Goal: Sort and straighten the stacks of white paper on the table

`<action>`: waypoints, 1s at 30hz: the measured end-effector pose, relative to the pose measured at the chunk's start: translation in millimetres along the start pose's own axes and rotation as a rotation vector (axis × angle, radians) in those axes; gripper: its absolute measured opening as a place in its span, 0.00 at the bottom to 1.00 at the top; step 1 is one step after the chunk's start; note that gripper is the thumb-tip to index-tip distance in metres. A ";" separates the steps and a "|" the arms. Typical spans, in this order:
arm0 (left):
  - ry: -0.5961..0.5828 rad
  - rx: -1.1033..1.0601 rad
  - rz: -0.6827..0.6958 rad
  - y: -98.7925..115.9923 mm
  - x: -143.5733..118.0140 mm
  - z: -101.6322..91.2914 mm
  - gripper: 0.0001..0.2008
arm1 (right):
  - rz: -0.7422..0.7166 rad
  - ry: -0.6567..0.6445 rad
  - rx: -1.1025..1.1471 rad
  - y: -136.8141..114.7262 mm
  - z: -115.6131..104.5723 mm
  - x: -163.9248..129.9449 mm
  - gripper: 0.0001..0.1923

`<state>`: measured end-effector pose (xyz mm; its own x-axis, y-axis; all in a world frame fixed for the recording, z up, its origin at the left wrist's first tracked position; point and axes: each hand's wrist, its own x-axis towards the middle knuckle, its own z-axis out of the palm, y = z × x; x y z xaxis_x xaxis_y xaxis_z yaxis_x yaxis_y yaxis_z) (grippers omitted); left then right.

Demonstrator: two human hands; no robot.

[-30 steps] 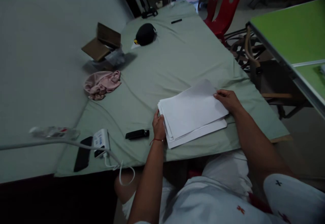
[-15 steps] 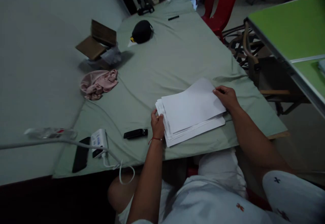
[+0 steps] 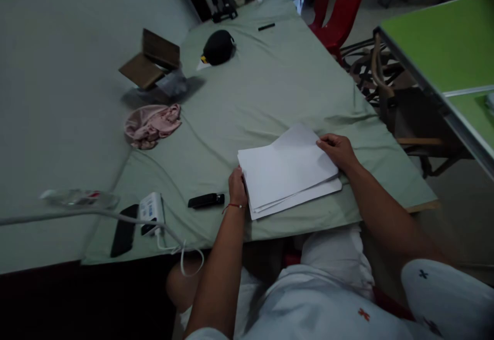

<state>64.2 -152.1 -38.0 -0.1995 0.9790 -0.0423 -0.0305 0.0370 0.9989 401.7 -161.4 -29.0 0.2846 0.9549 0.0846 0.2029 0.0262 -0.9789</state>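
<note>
Both hands (image 3: 236, 187) (image 3: 335, 149) flank the paper stack (image 3: 287, 173).

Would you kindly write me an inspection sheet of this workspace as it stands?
Surface: table under a wrinkled pale green cloth.
Job's things: stack of white paper, sheets slightly fanned, near the front edge.
Clutter: black clip-like item, pink cloth, brown box, black pouch, plastic bottle, dark phone.
Grippers: left hand at the stack's left edge; right hand on its right corner.
Cables: white charger with white cable looping over the edge.
Surroundings: red chair, green table.
</note>
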 end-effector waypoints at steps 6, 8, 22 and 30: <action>-0.021 -0.094 -0.285 20.9 -0.2 7.9 0.27 | -0.041 -0.060 -0.097 6.3 2.3 1.6 0.16; -0.055 -0.132 -0.210 32.6 -0.6 6.6 0.27 | -0.102 -0.030 -0.171 9.4 1.9 5.3 0.14; -0.186 -0.210 0.205 98.5 -1.6 -3.8 0.18 | 0.133 -0.243 0.368 -21.0 -7.5 6.0 0.29; -0.160 -0.183 0.232 78.2 25.4 -17.9 0.23 | -0.057 -0.158 0.173 -55.9 -8.8 4.4 0.27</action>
<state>39.2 -127.9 38.6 -0.0656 0.9768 0.2039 -0.1810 -0.2126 0.9602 399.8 -161.3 27.7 0.1243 0.9845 0.1238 0.0469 0.1188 -0.9918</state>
